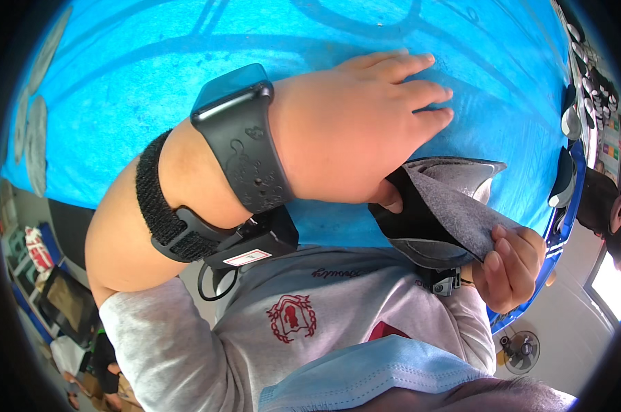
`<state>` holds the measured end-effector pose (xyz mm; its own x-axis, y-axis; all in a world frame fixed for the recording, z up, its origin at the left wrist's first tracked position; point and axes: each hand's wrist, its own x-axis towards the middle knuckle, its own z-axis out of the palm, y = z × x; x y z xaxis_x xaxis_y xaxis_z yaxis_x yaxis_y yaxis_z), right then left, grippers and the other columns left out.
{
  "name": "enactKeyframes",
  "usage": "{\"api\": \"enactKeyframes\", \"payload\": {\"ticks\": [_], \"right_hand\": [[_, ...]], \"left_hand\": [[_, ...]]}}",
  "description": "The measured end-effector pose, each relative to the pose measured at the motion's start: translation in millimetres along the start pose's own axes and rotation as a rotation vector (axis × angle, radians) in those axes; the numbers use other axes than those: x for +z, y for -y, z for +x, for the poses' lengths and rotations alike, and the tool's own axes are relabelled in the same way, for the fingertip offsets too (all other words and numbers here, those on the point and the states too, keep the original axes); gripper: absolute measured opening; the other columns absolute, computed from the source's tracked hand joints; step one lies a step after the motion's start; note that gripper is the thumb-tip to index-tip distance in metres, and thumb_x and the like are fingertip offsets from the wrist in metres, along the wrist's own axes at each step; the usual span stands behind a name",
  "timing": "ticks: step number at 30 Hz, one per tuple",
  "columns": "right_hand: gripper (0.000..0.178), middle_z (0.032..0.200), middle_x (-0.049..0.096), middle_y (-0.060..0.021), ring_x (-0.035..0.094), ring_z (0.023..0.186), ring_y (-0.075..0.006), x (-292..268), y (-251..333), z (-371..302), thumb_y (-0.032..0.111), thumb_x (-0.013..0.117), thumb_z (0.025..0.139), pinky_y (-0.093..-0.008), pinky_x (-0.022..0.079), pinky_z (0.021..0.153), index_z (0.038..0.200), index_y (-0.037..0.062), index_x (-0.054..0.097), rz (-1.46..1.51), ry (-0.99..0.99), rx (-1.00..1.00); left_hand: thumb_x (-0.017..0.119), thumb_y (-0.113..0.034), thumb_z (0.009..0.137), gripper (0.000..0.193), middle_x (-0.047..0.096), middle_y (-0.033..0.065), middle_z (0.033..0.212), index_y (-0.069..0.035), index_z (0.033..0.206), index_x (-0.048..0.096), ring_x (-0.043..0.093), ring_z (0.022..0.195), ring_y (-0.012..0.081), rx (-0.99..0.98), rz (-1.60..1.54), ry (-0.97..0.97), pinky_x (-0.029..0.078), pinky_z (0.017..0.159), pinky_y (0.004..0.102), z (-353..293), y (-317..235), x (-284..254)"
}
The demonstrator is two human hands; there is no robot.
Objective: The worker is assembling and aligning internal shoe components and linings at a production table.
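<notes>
My left hand reaches across the blue-covered table, palm down, with its fingers stretched out and apart. Its thumb dips into the opening of a folded grey felt-like piece with a black inner side, curved somewhat like a shoe upper. At the right, my right hand pinches the near corner of this piece between thumb and fingers. The piece stands partly opened out, with curved layers at its far and near edges. On my left wrist sits a black watch.
Several grey flat pieces lie along the table's left edge. Black and white curved pieces line the right edge. Below my left forearm hangs a strapped black box with a cable. Beyond the table a fan stands at the lower right.
</notes>
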<state>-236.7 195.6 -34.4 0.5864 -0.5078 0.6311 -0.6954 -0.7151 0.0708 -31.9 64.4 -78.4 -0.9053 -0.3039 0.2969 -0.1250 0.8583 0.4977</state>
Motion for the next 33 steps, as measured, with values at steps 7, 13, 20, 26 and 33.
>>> {"api": "enactKeyframes", "payload": {"ticks": [7,13,20,26,33], "right_hand": [[0.015,0.076,0.048,-0.0061,0.055,0.060,-0.0167,5.3,2.1,1.2,0.004,0.059,0.067,-0.0248,0.040,0.046,0.082,0.0054,0.055,0.010,-0.007,0.013],[0.016,0.076,0.049,-0.0050,0.054,0.061,-0.0159,0.8,2.0,4.4,0.006,0.061,0.065,-0.0247,0.041,0.047,0.080,0.0063,0.057,-0.001,-0.037,0.010],[0.016,0.077,0.055,-0.0038,0.056,0.063,-0.0139,14.9,0.6,5.4,0.005,0.059,0.062,-0.0216,0.044,0.052,0.077,0.0049,0.061,0.045,-0.133,-0.014],[0.012,0.076,0.057,-0.0050,0.058,0.066,-0.0143,14.6,-3.9,2.8,0.005,0.061,0.066,-0.0220,0.044,0.052,0.078,0.0036,0.061,0.065,-0.190,-0.005],[0.034,0.090,0.060,-0.0035,0.058,0.082,-0.0195,9.7,-5.4,-0.8,0.019,0.063,0.071,-0.0394,0.038,0.078,0.103,0.0079,0.056,0.342,-0.044,0.203]], "left_hand": [[0.072,-0.033,0.055,0.073,0.041,0.0130,0.120,-0.004,0.115,0.043,0.034,0.115,0.0312,-0.066,0.162,0.031,0.027,0.097,0.0383,-15.5,6.9,-13.8],[0.069,-0.031,0.056,0.056,0.052,0.0097,0.097,-0.004,0.101,0.051,0.047,0.092,0.0263,0.225,-0.279,-0.124,0.037,0.078,0.0366,17.5,-17.1,-21.1],[0.067,-0.013,0.059,0.021,0.054,0.0034,0.069,-0.003,0.077,0.062,0.052,0.059,0.0168,0.358,-0.100,-0.364,0.039,0.046,0.0263,8.8,-43.6,-9.4],[0.067,-0.003,0.055,0.023,0.054,0.0031,0.068,-0.002,0.076,0.059,0.051,0.055,0.0172,0.352,-0.024,-0.354,0.039,0.045,0.0269,7.6,-53.2,-8.4],[0.067,0.003,0.052,0.022,0.050,0.0038,0.064,-0.003,0.070,0.057,0.049,0.053,0.0200,0.261,-0.030,-0.273,0.038,0.046,0.0295,8.7,-55.9,-12.3]]}}
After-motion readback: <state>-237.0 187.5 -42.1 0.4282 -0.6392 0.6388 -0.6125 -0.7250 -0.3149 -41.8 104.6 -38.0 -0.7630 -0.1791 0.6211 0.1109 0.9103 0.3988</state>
